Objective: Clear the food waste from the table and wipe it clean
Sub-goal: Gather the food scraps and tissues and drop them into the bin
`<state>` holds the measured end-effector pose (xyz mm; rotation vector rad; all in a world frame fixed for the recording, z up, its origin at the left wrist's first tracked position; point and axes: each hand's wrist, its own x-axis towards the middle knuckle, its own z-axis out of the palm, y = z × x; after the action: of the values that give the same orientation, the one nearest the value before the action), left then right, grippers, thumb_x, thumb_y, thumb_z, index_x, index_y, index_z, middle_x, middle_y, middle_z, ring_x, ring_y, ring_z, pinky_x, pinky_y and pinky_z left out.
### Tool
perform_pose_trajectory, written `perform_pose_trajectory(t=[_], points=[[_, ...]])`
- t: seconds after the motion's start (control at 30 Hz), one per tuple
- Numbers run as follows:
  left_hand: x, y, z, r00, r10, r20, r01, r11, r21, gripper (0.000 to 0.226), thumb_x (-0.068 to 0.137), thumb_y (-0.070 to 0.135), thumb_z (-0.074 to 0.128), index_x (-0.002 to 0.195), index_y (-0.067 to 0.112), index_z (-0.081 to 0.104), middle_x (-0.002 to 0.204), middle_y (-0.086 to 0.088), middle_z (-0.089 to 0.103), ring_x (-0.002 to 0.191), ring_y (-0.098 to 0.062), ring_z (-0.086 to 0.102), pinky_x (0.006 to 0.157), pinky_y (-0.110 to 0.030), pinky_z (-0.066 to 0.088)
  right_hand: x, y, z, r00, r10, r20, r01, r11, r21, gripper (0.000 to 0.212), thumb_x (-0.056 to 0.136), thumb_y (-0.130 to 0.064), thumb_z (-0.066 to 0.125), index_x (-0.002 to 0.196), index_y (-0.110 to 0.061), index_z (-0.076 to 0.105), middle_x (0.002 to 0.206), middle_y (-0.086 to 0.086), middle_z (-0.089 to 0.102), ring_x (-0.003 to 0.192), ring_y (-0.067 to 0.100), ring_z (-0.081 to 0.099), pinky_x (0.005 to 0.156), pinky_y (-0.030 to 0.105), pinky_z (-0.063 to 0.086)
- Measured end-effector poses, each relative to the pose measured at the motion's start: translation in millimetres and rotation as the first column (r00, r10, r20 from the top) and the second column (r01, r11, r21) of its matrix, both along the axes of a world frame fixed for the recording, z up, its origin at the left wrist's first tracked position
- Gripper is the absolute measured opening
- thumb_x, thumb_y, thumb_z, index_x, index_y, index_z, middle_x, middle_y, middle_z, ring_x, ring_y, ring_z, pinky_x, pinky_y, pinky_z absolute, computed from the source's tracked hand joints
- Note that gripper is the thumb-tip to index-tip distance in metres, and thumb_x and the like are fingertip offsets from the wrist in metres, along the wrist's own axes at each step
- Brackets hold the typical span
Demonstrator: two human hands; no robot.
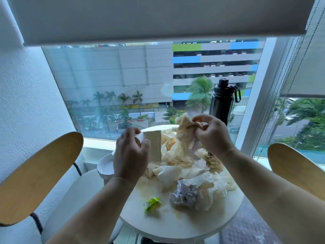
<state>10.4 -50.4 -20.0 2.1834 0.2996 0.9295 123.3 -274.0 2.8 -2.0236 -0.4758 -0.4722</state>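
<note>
Two grips: left fingers [131, 133] curled round a flat white paper piece [153, 145], held upright, long axis vertical, broad face toward the camera. Right fingers [199, 119] pinching a grease-stained crumpled wrapper [183, 128], top end above the heap, rest trailing down into it. Likely held high to bundle the waste together. Wrapper heap [191, 175] on the smeared round tabletop [175, 225]; green scrap [152, 204] nearer the front edge. Black bottle [222, 101] beyond, upright.
</note>
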Motion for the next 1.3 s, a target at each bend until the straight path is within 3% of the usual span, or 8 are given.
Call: perform_pose_trajectory(t=[0.13, 0.37, 0.5, 0.63, 0.73, 0.93, 1.13, 1.3], points=[[1, -3, -1, 0.999, 0.024, -0.030, -0.027, 0.992, -0.120, 0.032, 0.097, 0.024, 0.051, 0.125, 0.011, 0.062, 0.112, 0.002, 0.057, 0.104, -0.022, 0.055, 0.088, -0.032, 0.041, 7, 1, 5, 0.985, 0.049, -0.163, -0.031, 0.993, 0.113, 0.025, 0.078, -0.018, 0.067, 0.095, -0.033, 0.079, 0.074, -0.008, 0.075, 0.062, 0.005, 0.068, 0.069, 0.034, 0.063], [-5, 4, 0, 0.998, 0.058, -0.033, -0.066, 0.862, -0.503, 0.012, 0.087, 0.010, 0.059, 0.092, 0.019, 0.066, 0.080, -0.003, 0.065, 0.073, -0.025, 0.056, 0.061, -0.032, 0.043, 7, 0, 11, 0.964, 0.070, -0.255, -0.020, 0.980, 0.197, 0.029, 0.081, -0.005, 0.060, 0.085, -0.027, 0.079, 0.074, 0.010, 0.077, 0.066, 0.038, 0.074, 0.066, 0.060, 0.063], [-16, 5, 11, 0.993, 0.110, 0.040, -0.063, 0.793, -0.605, 0.011, 0.085, 0.011, 0.070, 0.076, 0.018, 0.069, 0.054, 0.013, 0.058, 0.055, -0.013, 0.049, 0.054, -0.026, 0.039, 7, 7, 30, 0.936, 0.145, -0.321, -0.006, 0.918, 0.397, 0.038, 0.088, 0.011, 0.054, 0.077, -0.018, 0.076, 0.075, 0.015, 0.071, 0.063, 0.029, 0.066, 0.069, 0.047, 0.063], [-29, 10, 15, 0.981, 0.146, 0.129, -0.021, 0.737, -0.675, 0.012, 0.090, 0.012, 0.077, 0.081, 0.018, 0.072, 0.064, 0.014, 0.063, 0.060, -0.005, 0.054, 0.058, -0.020, 0.045, -3, 18, 53, 0.861, 0.319, -0.396, -0.018, 0.797, 0.603, 0.025, 0.087, 0.013, 0.056, 0.088, -0.002, 0.077, 0.067, 0.012, 0.067, 0.054, 0.019, 0.060, 0.050, 0.024, 0.054], [-41, 18, 16, 0.973, 0.182, 0.138, -0.045, 0.744, -0.667, 0.011, 0.094, 0.012, 0.071, 0.085, 0.016, 0.066, 0.068, 0.007, 0.056, 0.057, -0.007, 0.048, 0.050, -0.015, 0.041, -13, 26, 62, 0.810, 0.447, -0.380, -0.129, 0.767, 0.629, 0.024, 0.077, 0.015, 0.061, 0.082, -0.001, 0.078, 0.073, 0.012, 0.074, 0.066, 0.020, 0.068, 0.062, 0.024, 0.056], [-74, 53, 20, 0.950, 0.287, 0.122, -0.131, 0.721, -0.681, 0.011, 0.097, 0.013, 0.058, 0.087, 0.017, 0.060, 0.075, -0.002, 0.053, 0.064, -0.015, 0.045, 0.055, -0.027, 0.040, -34, 70, 59, 0.767, 0.568, -0.299, -0.281, 0.716, 0.640, 0.060, 0.071, 0.033, 0.057, 0.121, 0.003, 0.071, 0.110, 0.020, 0.076, 0.096, 0.027, 0.075, 0.083, 0.026, 0.063], [-119, 101, 15, 0.924, 0.363, 0.115, -0.178, 0.680, -0.711, 0.015, 0.099, 0.016, 0.057, 0.101, 0.006, 0.068, 0.083, -0.007, 0.055, 0.075, -0.020, 0.048, 0.063, -0.030, 0.040, -77, 133, 60, 0.786, 0.579, -0.219, -0.365, 0.719, 0.591, 0.031, 0.085, 0.019, 0.066, 0.107, 0.000, 0.077, 0.099, 0.020, 0.079, 0.087, 0.025, 0.075, 0.083, 0.028, 0.062], [-170, 152, 1, 0.897, 0.431, 0.094, -0.233, 0.644, -0.729, 0.019, 0.102, 0.017, 0.055, 0.100, 0.010, 0.073, 0.077, 0.005, 0.058, 0.069, -0.008, 0.050, 0.052, -0.006, 0.039, -129, 195, 55, 0.775, 0.586, -0.236, -0.414, 0.754, 0.510, 0.015, 0.091, -0.002, 0.074, 0.102, -0.009, 0.079, 0.098, 0.019, 0.079, 0.090, 0.031, 0.078, 0.086, 0.043, 0.065]])
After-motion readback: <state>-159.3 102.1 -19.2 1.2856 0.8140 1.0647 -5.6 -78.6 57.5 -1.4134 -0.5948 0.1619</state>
